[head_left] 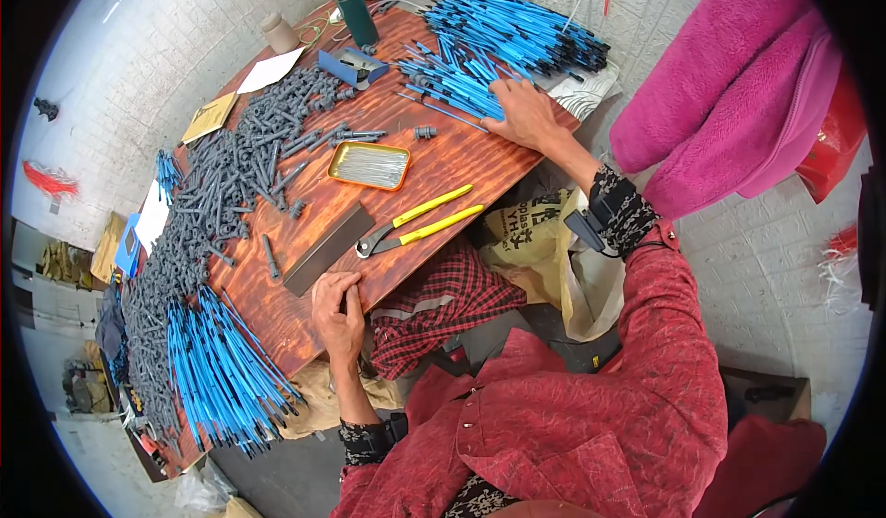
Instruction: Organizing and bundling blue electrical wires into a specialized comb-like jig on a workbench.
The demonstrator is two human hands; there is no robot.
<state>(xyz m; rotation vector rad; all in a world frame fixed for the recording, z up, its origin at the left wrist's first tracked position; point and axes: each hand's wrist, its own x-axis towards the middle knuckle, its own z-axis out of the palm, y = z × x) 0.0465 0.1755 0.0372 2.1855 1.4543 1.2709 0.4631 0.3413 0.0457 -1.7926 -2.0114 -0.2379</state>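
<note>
My right hand [524, 117] reaches over the near end of a loose pile of thin blue rods with black tips [452, 80]. Its thumb and fingers are spread and touch the rods; no firm grip shows. At the table's front edge rests my left hand [338, 315], fingers curled in, with nothing visible in them. Just beyond it lies a dark flat bar [328, 249]. Cutting pliers with yellow handles [420, 223] lie to the right of the bar, jaws pointing left. Behind them is a yellow-rimmed tin of thin metal pins [369, 165].
Grey plastic bolt-like parts [249, 149] heap along the table's left side. More blue rods fan out at the near left [221, 370] and pile at the far right [517, 29]. A green tumbler [355, 15] and blue holder [353, 68] stand behind. A pink fleece [729, 84] hangs at right.
</note>
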